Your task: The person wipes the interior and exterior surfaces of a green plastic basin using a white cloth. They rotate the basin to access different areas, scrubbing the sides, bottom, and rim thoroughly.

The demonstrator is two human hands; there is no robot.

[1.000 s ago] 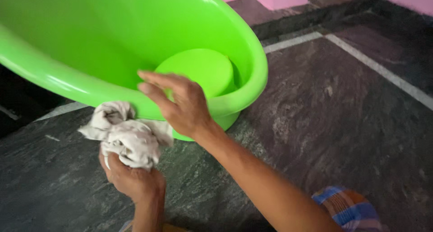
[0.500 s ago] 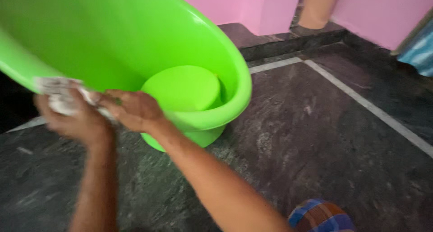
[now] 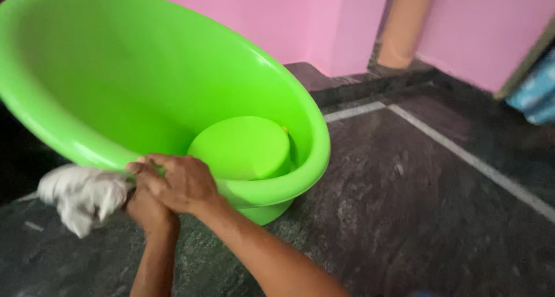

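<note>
We count one green tub (image 3: pixel 144 83), tilted on the dark floor (image 3: pixel 416 216). Our left hand (image 3: pixel 144 207) grips one white cloth (image 3: pixel 81 196) at eight o'clock; our right hand (image 3: pixel 179 181) closes over it.

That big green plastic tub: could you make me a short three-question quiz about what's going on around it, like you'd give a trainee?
1. True or false: the bright green round plastic tub stands flat on the dark stone floor.
2. Which hand grips the crumpled white cloth? A) left hand B) right hand
3. Fill in: the wall behind the tub is painted ____.

Key:
1. False; it is tipped on its side, its opening towards the camera.
2. A; the right hand lies over the left, at the tub's lower rim.
3. Pink.
</note>
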